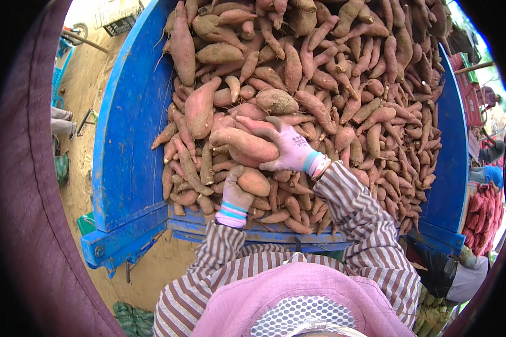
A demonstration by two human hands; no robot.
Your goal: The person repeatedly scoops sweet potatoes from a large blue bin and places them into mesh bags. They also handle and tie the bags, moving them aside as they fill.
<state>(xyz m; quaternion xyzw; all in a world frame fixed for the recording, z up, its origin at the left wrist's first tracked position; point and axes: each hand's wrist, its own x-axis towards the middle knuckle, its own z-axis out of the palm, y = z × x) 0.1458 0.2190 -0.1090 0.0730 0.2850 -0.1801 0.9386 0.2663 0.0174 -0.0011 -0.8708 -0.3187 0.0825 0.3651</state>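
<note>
In a pale, dirt-stained work glove, my right hand (289, 143) grips a long, curved sweet potato (244, 142) by its right end. Another sweet potato shows just beneath it, and I cannot tell if the same hand holds that one. My left hand (237, 193), gloved alike, has its fingers and thumb around a rounder, stubby sweet potato (254, 182). Both hands are over a deep heap of loose sweet potatoes (354, 84), many with soil on their skins. A large, pale-pink sweet potato (201, 110) lies beyond my left hand.
Blue metal side walls (128, 105) enclose the heap, and a low blue edge (278, 238) runs before my body. To the left is a black crate (120, 25) on sandy ground. Filled red mesh sacks (483, 219) stand at right; filled green sacks (133, 318) lie lower left.
</note>
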